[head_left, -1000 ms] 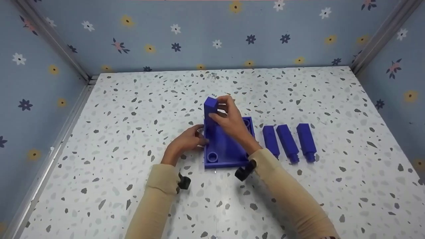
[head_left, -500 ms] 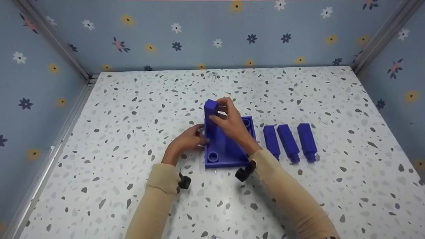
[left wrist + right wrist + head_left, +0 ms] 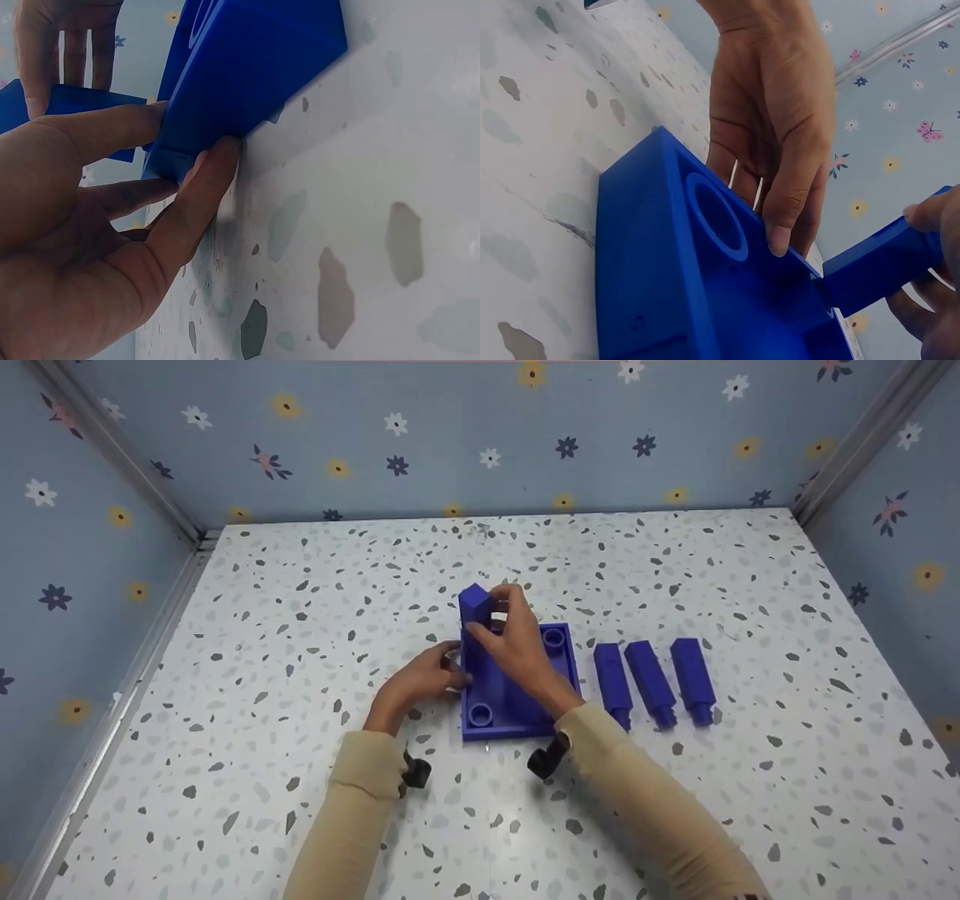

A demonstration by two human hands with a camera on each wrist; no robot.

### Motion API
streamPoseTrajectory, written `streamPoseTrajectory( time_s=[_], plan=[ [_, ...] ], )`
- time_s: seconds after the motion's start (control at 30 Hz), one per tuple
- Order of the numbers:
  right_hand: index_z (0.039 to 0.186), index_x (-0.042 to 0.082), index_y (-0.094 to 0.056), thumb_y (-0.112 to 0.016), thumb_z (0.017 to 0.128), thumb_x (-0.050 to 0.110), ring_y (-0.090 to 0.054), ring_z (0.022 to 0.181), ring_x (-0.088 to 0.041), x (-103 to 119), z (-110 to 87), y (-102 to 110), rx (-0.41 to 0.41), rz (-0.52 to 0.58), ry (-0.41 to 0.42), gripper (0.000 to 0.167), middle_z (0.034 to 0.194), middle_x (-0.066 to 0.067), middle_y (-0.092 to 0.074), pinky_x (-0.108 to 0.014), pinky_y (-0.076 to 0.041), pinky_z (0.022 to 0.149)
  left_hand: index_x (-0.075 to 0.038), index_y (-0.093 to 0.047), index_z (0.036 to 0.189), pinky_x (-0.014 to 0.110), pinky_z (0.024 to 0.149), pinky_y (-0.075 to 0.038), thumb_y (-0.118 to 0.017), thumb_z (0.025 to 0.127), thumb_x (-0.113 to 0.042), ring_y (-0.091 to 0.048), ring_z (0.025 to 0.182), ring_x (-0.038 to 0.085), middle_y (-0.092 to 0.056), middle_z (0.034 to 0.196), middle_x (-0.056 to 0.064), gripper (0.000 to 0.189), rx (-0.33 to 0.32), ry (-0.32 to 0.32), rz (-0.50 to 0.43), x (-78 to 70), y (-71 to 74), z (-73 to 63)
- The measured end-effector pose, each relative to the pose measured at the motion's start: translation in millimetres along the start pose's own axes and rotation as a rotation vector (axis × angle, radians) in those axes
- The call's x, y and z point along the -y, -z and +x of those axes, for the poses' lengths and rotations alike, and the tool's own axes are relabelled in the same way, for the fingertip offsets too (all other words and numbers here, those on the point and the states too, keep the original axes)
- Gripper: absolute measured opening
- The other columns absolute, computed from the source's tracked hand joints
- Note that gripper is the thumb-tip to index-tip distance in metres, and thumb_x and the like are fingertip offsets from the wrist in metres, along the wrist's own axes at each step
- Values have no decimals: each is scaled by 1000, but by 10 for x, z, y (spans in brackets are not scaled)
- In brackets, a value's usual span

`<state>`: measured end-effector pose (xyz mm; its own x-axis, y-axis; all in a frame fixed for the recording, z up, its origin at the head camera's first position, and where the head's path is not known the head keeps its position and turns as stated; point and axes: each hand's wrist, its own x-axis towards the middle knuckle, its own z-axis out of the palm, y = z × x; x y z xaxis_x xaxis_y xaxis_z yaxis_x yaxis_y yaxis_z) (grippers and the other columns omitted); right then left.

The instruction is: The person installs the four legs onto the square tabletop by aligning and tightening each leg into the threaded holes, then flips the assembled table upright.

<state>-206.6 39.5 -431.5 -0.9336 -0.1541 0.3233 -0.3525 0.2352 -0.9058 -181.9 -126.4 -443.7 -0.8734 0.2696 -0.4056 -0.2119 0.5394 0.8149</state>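
Observation:
A blue rectangular panel (image 3: 517, 729) with a raised rim lies on the table, with round sockets in its corners. My left hand (image 3: 424, 675) grips its left wall, thumb over the rim and fingers along the outside, as the left wrist view shows. Upright at the far left corner is a blue square leg (image 3: 474, 611), which my right hand (image 3: 521, 641) pinches near the top between thumb and fingers. In the right wrist view the lower end of the leg (image 3: 877, 262) meets the corner socket; how deep it sits is hidden. A near left socket (image 3: 480, 715) shows uncovered.
To the right of the panel lie three more blue legs (image 3: 613, 679), (image 3: 651, 679), (image 3: 691, 675), their narrower round ends toward me. The speckled white table (image 3: 337, 577) is bounded by flower-patterned walls (image 3: 442, 435) at the back and sides.
The leg has turned a little about its length and its top sits slightly lower. My right hand has shifted slightly, uncovering the far right socket. My left hand stays put.

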Motion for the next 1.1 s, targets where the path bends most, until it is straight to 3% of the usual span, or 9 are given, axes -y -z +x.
streamPoseTrajectory(
  time_s=[0.23, 0.4, 0.53, 0.67, 1.1],
  plan=[
    [119, 0, -42, -74, 82, 13, -60, 108, -23, 16, -27, -20, -17, -30, 3, 50, 117, -15, -55, -33, -52, 90, -9, -33, 147, 35, 87, -47, -64, 86, -13, -63, 99, 24, -63, 109, 14, 69, 7, -14, -20, 11, 0, -7],
    [128, 2, -46, -65, 91, 25, -56, 113, -23, 52, 11, 21, -6, 50, -36, 47, 123, -14, -55, -37, -45, 100, -6, -32, 148, 35, 90, -47, -64, 86, -14, -63, 98, 23, -63, 106, 13, 70, 0, -12, -31, 21, 6, 4],
    [128, 5, -52, -57, 95, 24, -54, 118, -22, 96, 64, 58, 20, 148, -109, 38, 128, -13, -54, -37, -43, 101, -6, -29, 149, 36, 90, -46, -63, 86, -16, -62, 99, 22, -63, 108, 12, 72, 2, 0, -24, 16, 5, 3],
    [126, 10, -55, -55, 96, 23, -54, 118, -17, 128, 91, 70, 46, 164, -165, 33, 128, -5, -55, -34, -46, 97, -7, -30, 149, 34, 88, -45, -64, 86, -16, -61, 97, 20, -63, 106, 11, 72, 2, 4, -18, 8, 1, -2],
    [128, 5, -56, -55, 94, 8, -56, 104, -16, 141, 134, 34, 89, 288, -164, 34, 123, -11, -58, -28, -46, 87, -6, -32, 148, 34, 88, -47, -64, 86, -14, -63, 95, 22, -64, 105, 13, 71, 5, -17, -21, 9, -2, 9]
  ],
)
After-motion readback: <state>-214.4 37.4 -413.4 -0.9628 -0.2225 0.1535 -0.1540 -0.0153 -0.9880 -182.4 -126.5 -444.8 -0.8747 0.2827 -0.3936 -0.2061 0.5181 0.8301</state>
